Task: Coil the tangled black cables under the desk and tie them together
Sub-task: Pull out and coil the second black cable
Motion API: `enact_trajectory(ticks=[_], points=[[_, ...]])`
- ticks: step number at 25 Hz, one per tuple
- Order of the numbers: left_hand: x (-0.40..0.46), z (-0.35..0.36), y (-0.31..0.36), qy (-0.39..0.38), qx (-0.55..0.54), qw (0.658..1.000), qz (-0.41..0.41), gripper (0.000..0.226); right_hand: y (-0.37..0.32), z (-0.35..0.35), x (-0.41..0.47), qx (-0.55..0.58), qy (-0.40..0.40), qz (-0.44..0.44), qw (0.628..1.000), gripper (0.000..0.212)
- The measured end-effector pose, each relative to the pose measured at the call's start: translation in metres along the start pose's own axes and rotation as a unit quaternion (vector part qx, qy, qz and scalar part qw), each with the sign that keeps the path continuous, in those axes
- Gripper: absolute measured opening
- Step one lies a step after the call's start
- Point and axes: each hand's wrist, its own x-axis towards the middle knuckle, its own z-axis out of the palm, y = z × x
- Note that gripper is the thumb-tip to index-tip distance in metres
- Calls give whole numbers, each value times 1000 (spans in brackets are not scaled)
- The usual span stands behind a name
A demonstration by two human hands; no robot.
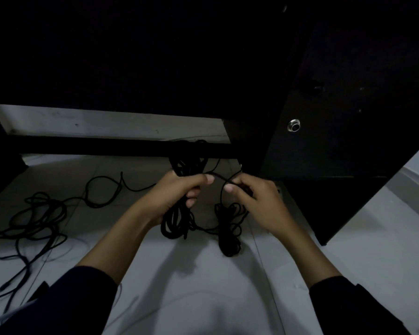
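My left hand (179, 193) grips a thick coil of black cable (177, 221) around its middle; the loops stick out above and hang below the fist. My right hand (249, 198) pinches a single thin cable strand (221, 180) that runs across from the left fist. Below the right hand hangs a second, smaller black cable bundle (229, 228) that reaches down to the floor. A loose tangle of black cable (32, 223) lies spread on the pale floor at the left, with one strand trailing toward my left hand.
A black desk panel (348, 117) with a round metal fitting (293, 125) stands close on the right. A dark crossbar (94, 146) runs across ahead, with the dark desk underside above. Pale floor tiles (203, 274) stretch beneath my arms.
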Motion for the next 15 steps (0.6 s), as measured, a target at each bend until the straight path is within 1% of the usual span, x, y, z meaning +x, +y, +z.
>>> enact_trajectory(ticks=[1, 3, 5, 7, 9, 10, 13, 15], points=[[1, -2, 0, 19, -30, 999, 10, 29, 3, 1, -1, 35, -6, 33, 999, 12], [3, -5, -3, 38, -45, 998, 23, 32, 3, 6, -3, 166, -23, 108, 980, 12], [4, -5, -6, 50, -18, 998, 35, 34, -7, 11, -2, 298, -18, 160, 941, 16], [3, -3, -10, 57, 36, 997, 45, 36, -20, 12, 4, 366, 17, 173, 914, 16], [1, 0, -14, 50, 80, 994, 55, 33, -30, 9, 10, 403, 49, 178, 896, 16], [0, 2, -16, 43, 85, 994, 59, 30, -33, 8, 13, 410, 60, 180, 892, 15], [1, 4, -18, 19, 78, 995, 62, 21, -38, 11, 20, 382, 77, 190, 901, 9], [4, 7, -18, 5, 77, 995, 59, 19, -41, 15, 25, 360, 96, 184, 910, 13]])
